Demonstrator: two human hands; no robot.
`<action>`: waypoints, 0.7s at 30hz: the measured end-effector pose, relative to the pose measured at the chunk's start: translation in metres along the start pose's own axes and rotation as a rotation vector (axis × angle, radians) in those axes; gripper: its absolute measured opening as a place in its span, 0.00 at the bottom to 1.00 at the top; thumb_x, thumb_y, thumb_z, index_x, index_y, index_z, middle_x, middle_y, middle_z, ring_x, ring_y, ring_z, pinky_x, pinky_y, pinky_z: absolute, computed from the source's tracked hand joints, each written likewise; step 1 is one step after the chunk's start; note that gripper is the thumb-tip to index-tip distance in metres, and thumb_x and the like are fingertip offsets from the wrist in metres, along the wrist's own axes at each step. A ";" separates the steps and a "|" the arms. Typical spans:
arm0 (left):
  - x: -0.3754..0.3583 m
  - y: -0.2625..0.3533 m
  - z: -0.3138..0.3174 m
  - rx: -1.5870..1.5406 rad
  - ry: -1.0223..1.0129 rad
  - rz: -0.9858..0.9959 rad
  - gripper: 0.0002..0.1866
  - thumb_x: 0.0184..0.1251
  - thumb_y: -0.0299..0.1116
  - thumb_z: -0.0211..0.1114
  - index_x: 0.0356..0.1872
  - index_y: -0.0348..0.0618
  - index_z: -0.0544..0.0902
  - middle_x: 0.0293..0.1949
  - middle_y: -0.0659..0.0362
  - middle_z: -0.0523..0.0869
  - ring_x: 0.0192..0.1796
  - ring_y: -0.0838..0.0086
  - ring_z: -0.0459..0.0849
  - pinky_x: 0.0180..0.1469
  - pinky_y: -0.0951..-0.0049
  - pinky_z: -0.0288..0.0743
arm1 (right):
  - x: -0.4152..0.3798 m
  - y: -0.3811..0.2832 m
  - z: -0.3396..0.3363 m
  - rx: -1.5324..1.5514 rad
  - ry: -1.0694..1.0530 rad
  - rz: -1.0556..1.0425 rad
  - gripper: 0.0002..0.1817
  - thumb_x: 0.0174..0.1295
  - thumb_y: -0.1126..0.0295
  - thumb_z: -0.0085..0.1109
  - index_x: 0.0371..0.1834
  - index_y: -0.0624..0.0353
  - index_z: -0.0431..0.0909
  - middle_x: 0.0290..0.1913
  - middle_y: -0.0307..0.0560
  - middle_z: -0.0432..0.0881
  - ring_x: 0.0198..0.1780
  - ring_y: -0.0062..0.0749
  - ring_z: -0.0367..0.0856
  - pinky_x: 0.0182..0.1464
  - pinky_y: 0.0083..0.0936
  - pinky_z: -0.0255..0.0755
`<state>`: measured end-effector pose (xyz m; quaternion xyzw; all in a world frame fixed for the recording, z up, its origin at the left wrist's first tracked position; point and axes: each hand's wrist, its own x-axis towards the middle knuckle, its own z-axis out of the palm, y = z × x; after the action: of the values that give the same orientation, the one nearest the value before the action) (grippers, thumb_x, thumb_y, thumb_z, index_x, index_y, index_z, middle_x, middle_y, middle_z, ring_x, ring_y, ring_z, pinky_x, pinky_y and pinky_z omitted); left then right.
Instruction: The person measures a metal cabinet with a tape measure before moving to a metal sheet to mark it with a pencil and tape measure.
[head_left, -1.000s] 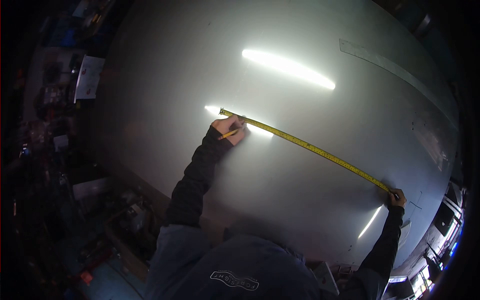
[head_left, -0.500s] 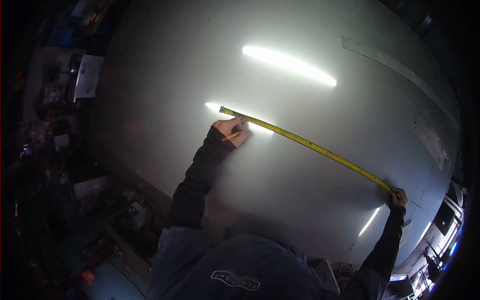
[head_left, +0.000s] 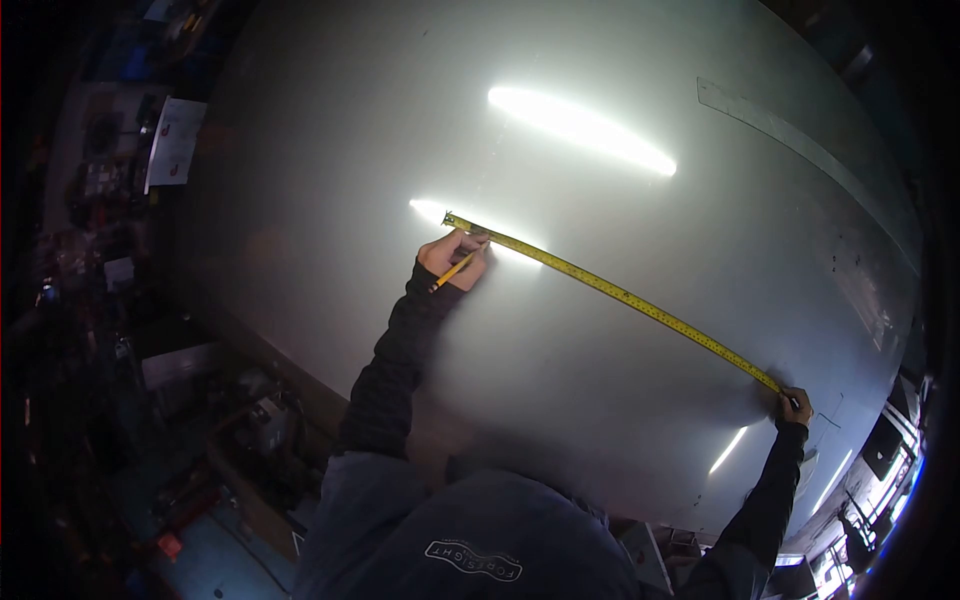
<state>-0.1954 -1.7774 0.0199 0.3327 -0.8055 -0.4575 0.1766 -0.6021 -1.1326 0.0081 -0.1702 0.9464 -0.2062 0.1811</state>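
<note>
A yellow tape measure [head_left: 625, 296] stretches diagonally across a large grey, shiny sheet [head_left: 580, 380], its hooked end at upper left. My left hand [head_left: 445, 252] is closed around a yellow pencil [head_left: 454, 272], and its fingertips rest by the lower edge of the blade near the hooked end. The pencil's tip is at the blade's edge. At the other end, my right hand [head_left: 797, 407] is closed on the tape measure; its fingers mostly cover the case.
A long, flat, ruler-like strip [head_left: 745, 112] lies on the sheet at upper right. Thin dark lines are drawn near my right hand. White paper [head_left: 178, 142] shows beyond the left edge. Cluttered, dark shelving and tools lie at the left. Bright lamp reflections cross the sheet.
The pencil has swung to a steeper slant in my left hand, with its tip up at the blade's edge. My right hand has stayed on the tape; the view has shifted slightly.
</note>
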 end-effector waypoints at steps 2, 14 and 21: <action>-0.001 -0.001 0.001 -0.002 0.023 0.032 0.06 0.56 0.21 0.65 0.27 0.35 0.75 0.40 0.51 0.89 0.31 0.80 0.87 0.35 0.81 0.80 | 0.000 0.002 0.000 0.024 0.003 -0.022 0.06 0.54 0.77 0.64 0.35 0.59 0.82 0.36 0.42 0.82 0.44 0.31 0.82 0.49 0.32 0.79; -0.002 -0.003 0.003 0.045 0.033 0.055 0.05 0.54 0.20 0.65 0.27 0.35 0.76 0.38 0.50 0.89 0.41 0.70 0.89 0.43 0.76 0.82 | 0.000 0.007 0.002 0.046 -0.001 -0.025 0.06 0.54 0.79 0.62 0.36 0.60 0.82 0.37 0.42 0.82 0.45 0.31 0.81 0.50 0.33 0.79; -0.002 0.000 0.003 0.042 0.033 0.015 0.04 0.54 0.20 0.65 0.27 0.35 0.77 0.38 0.50 0.89 0.40 0.70 0.89 0.42 0.75 0.83 | 0.001 0.015 0.002 0.062 -0.007 -0.017 0.07 0.53 0.76 0.65 0.36 0.58 0.83 0.38 0.42 0.82 0.44 0.30 0.82 0.47 0.31 0.80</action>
<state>-0.1957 -1.7739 0.0187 0.3379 -0.8143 -0.4336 0.1862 -0.6062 -1.1212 -0.0005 -0.1733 0.9374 -0.2364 0.1878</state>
